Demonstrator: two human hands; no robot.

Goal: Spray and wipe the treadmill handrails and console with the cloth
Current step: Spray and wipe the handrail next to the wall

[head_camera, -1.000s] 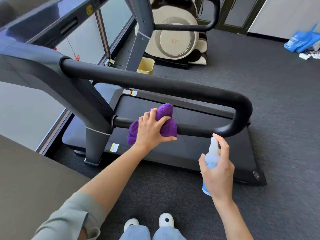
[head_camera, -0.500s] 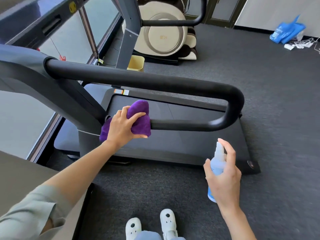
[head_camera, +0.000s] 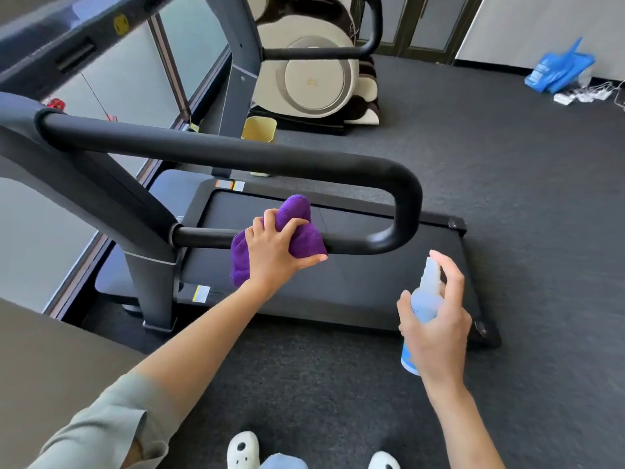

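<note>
A black looped handrail [head_camera: 236, 154] runs from the treadmill's grey upright out to a bend at the right and back along a lower bar. My left hand [head_camera: 274, 252] grips a bunched purple cloth [head_camera: 297, 225] wrapped over that lower bar, about midway along it. My right hand [head_camera: 436, 319] holds a pale blue spray bottle [head_camera: 426, 299] upright below the bend, with the index finger over the nozzle. The console [head_camera: 67, 35] shows only as a dark slanted edge at the top left.
The treadmill deck [head_camera: 355, 286] lies on dark carpet under the rail. A second handrail [head_camera: 324, 52], a cream massage chair [head_camera: 314, 82] and a yellow bin [head_camera: 258, 130] stand behind. A blue bag [head_camera: 558, 69] and cables lie far right. A grey surface [head_camera: 50, 360] is at the lower left.
My left hand with the cloth slid left to the upright's joint and has come back right along the lower bar. The right hand holds the bottle much as before.
</note>
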